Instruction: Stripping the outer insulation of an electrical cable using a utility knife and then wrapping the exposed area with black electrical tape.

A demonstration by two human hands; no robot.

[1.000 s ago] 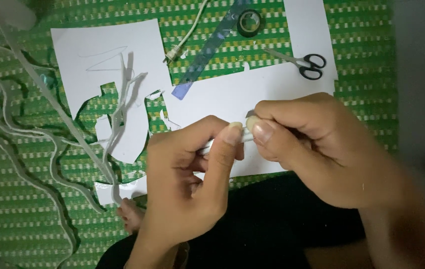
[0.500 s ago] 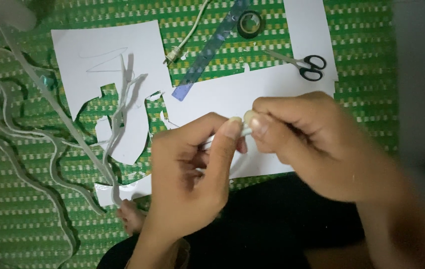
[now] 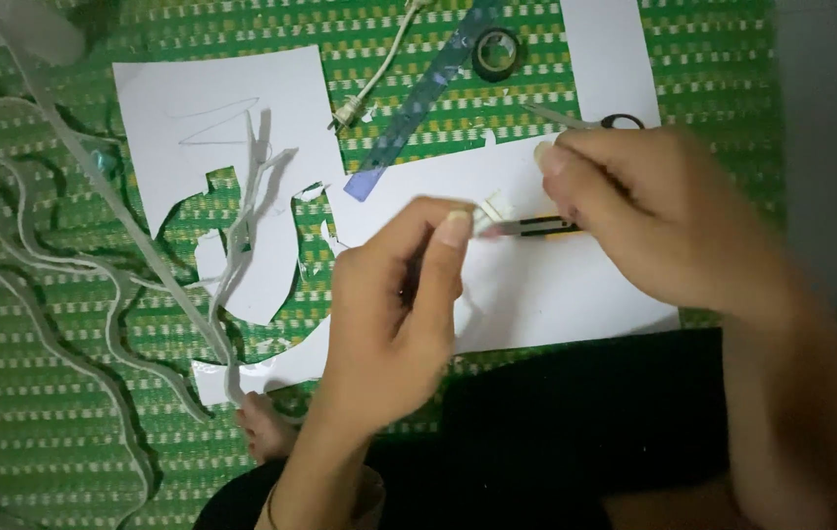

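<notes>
The left hand (image 3: 394,304) is raised over the white paper sheet (image 3: 536,285), its thumb and forefinger pinched together on a small pale scrap (image 3: 490,209), probably a bit of tape or paper; the view is too blurred to be sure. The right hand (image 3: 649,221) sits just to the right of it, fingers curled around a yellow and black utility knife (image 3: 536,228), whose tip points at the scrap and seems to touch it.

The scrap looks thin, light and limp, so it would fold or tear easily and is best pinched at its edge, as it is here. The knife is stiff and sharp at the tip; its body is the safe place to grip.

Everything lies on a green woven mat (image 3: 65,422). Beyond the hands lie a blue ruler (image 3: 418,93), a small tape roll (image 3: 497,51) and scissors (image 3: 607,122), partly hidden by the right hand. A cut-up white sheet (image 3: 203,128) and loose pale strips (image 3: 46,226) lie to the left. No containers are in view.
</notes>
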